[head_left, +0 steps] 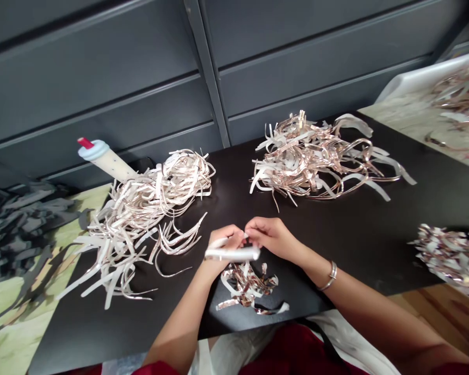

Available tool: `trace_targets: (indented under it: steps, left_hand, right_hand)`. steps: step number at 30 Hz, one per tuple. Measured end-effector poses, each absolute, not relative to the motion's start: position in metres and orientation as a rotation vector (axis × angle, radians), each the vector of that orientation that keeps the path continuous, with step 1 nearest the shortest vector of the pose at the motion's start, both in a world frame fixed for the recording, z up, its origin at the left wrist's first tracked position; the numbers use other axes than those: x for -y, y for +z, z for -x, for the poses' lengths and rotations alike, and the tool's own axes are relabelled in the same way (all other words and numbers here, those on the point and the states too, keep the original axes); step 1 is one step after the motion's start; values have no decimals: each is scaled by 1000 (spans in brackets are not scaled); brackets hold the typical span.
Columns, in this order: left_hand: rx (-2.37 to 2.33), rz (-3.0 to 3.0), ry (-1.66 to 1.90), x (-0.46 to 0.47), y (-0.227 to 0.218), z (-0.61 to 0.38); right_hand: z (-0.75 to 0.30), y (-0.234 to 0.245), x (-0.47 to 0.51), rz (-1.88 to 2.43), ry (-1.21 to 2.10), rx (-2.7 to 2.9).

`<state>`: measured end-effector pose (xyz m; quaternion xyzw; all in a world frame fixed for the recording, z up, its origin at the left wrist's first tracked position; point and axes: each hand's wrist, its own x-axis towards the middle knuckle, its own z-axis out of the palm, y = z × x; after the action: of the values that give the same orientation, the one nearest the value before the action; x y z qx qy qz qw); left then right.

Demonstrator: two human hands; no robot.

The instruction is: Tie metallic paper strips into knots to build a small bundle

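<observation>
Near the middle of the black table, my left hand [223, 244] is closed on a white strip [234, 254], which hangs blurred across the wrist. Fingertips of my right hand [272, 235] are pinched right beside the left ones, and a bit of the same white material shows between the two hands. Just below them lies a small heap of curled white and rose-gold pieces [250, 284]. To the left spreads a large pile of long white strips [152, 203]. Beyond my right hand sits another pile of shiny rose-gold and white strips [316, 156].
The black table [359, 245] stands against a grey panelled wall [133, 57]. A pale cup with a blue lid [109, 161] leans behind the left pile. Dark grey scraps [23, 224] lie at far left. More shiny scraps [449, 255] are at the right edge.
</observation>
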<state>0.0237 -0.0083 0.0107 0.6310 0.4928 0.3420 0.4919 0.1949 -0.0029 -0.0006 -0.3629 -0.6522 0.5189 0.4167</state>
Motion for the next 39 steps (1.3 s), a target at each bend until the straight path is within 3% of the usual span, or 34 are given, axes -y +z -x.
trace_targets:
  steps: [8,15,20,29,39]
  left_hand:
    - [-1250,-1954,1035,17,17,-29]
    - [-1148,-2065,1023,18,11,-32]
    - [-1129,-2085,972,19,11,-33]
    - [-1191,-2028,1011,19,10,-31]
    - [-1259,-2141,881,20,11,-34]
  right_hand:
    - [-196,-2,8,897,603,1817]
    - [-196,-9,9,960,262,2025]
    - [-195,-9,7,1018,204,2019]
    - [-197,-4,4,947,571,1810]
    - [-200,-14,7,989,26,2202]
